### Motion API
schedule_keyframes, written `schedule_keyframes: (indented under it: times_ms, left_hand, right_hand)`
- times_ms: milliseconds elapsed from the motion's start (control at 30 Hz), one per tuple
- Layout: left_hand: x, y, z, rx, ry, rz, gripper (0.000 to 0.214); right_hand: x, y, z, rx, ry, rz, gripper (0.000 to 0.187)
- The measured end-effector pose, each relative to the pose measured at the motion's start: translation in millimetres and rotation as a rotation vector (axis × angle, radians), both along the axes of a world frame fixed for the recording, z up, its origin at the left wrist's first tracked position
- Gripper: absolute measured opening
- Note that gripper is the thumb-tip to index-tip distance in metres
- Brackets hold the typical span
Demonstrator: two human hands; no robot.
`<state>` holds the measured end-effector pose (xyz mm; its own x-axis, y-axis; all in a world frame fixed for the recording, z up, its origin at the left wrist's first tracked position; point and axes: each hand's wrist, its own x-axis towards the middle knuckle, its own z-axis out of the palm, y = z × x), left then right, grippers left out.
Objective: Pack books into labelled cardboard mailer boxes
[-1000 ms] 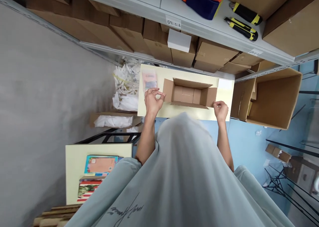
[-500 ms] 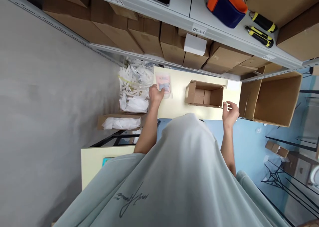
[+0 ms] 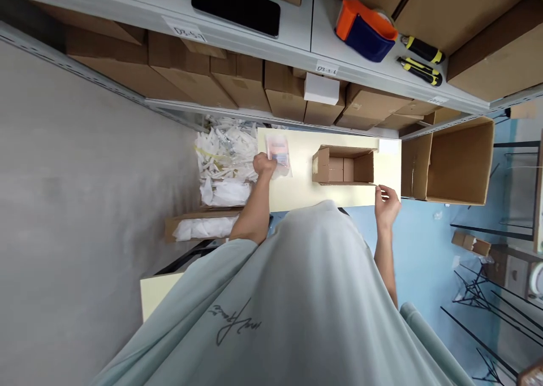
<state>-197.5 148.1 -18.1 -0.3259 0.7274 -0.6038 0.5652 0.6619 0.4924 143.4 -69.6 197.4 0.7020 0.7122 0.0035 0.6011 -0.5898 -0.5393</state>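
Observation:
My left hand [image 3: 264,164] is closed on the lower left edge of a clear plastic packet [image 3: 279,150] with pink and blue print, at the left end of the cream tabletop [image 3: 301,196]. Right of the packet stands an open cardboard box [image 3: 321,168], its inside facing up and no contents visible. At the box's near right corner, the thumb and forefinger of my right hand [image 3: 387,206] pinch the edge; the other fingers are loosely curled.
A larger open carton [image 3: 458,165] stands right of the table. White plastic bags [image 3: 227,148] are heaped to the left. Above the far edge runs a shelf [image 3: 292,44] bearing a black phone [image 3: 235,7], a tape dispenser [image 3: 367,30] and utility knives [image 3: 422,69]; several cartons [image 3: 246,81] sit underneath.
My right hand has moved left to the box corner and its fingers have closed there. My left hand has closed on the packet's edge. The whole view has shifted slightly.

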Motion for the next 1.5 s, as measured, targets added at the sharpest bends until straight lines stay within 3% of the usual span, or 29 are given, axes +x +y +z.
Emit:
schedule_keyframes:
  times_ms: [200, 300, 400, 533, 633, 700, 800, 900, 1000, 1067, 1167, 1233, 1300, 1400, 1500]
  left_hand:
    - [14.8, -5.8, 37.6, 0.116, -0.108, 0.02, 0.034]
    - [17.2, -22.4, 74.0, 0.271, -0.474, 0.103, 0.037]
    - [23.0, -45.6, 120.9, 0.404, -0.865, 0.092, 0.057]
    - [55.8, -74.9, 171.0, 0.359, -1.048, 0.046, 0.071]
    - [95.6, -89.7, 180.6, 0.288, -1.077, 0.048, 0.077]
    - [122.1, -97.2, 175.5, 0.282, -1.054, 0.062, 0.079]
    - [155.0, -107.3, 164.9, 0.318, -0.969, 0.061, 0.076]
    - [177.2, -115.2, 172.1, 0.387, -0.776, 0.017, 0.069]
    - [188.5, -115.0, 207.8, 0.649, -0.411, -0.074, 0.076]
    - [191.0, -107.9, 238.8, 0.832, -0.175, -0.261, 0.082]
    - [191.3, -88.6, 272.4, 0.837, -0.117, -0.551, 0.062]
    - [190.6, -74.2, 278.3, 0.78, -0.177, -0.644, 0.046]
    - [189.3, -62.8, 272.0, 0.755, -0.184, -0.717, 0.034]
    - [185.8, -55.4, 248.9, 0.753, -0.145, -0.757, 0.032]
    - [182.7, -56.8, 219.0, 0.753, -0.185, -0.7, 0.033]
  right_hand:
    - [5.6, 30.8, -2.5, 0.058, 0.19, 0.147, 0.042]
    - [8.7, 55.3, -2.6, 0.11, 0.37, 0.255, 0.046]
    - [6.5, 79.8, 2.1, 0.152, 0.629, 0.387, 0.054]
    - [-1.9, 101.6, 15.6, 0.118, 1.035, 0.619, 0.072]
    - [-2.9, 105.3, 16.5, 0.096, 1.213, 0.718, 0.082]
    - [3.0, 103.1, 7.2, 0.13, 1.179, 0.689, 0.08]
    - [22.6, 96.8, -14.1, 0.168, 0.968, 0.588, 0.074]
    - [48.5, 91.8, -25.0, 0.159, 0.771, 0.615, 0.069]
    - [71.2, 92.9, -15.2, 0.152, 0.556, 0.724, 0.061]
    - [81.9, 99.0, -2.0, 0.149, 0.407, 0.818, 0.055]
    - [89.5, 115.2, 15.5, 0.166, 0.273, 1.0, 0.051]
    - [89.5, 127.8, 20.9, 0.186, 0.226, 1.092, 0.051]
    - [87.3, 138.4, 20.3, 0.195, 0.2, 1.133, 0.053]
    - [84.4, 146.0, 10.1, 0.166, 0.173, 1.129, 0.056]
    - [84.8, 143.1, -5.2, 0.04, 0.138, 1.107, 0.052]
